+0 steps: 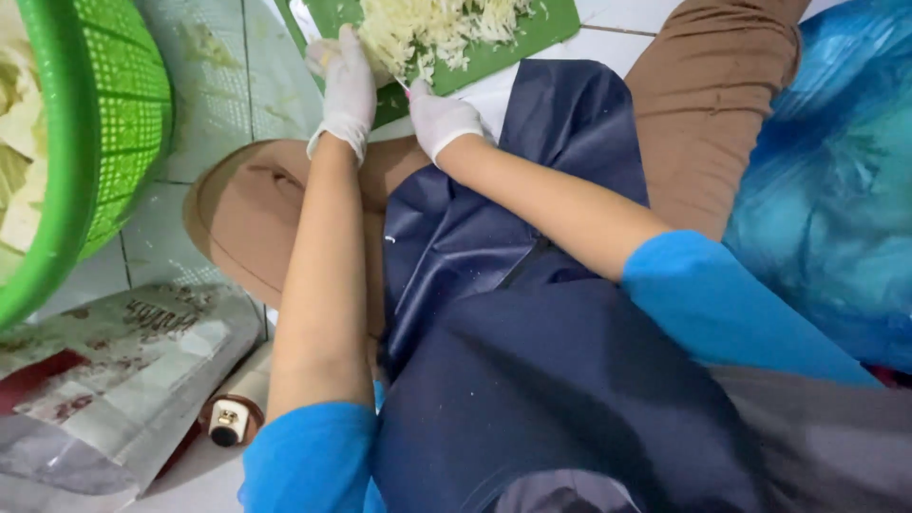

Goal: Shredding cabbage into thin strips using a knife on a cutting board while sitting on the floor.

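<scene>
My left hand (pixel 347 81) presses shredded cabbage (pixel 432 27) on the board (pixel 532 33); my right hand (pixel 442 119), just beside, grips a knife (pixel 403 84).

Head cam, steep look-down, close over lap, floor.

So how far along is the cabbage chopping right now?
Done: a pile of shredded cabbage lies on the green cutting board. In hand: the left hand steadies an uncut piece at the board's edge while the right hand grips what looks like a knife. Left: pale leaves wait in the green basket.
</scene>
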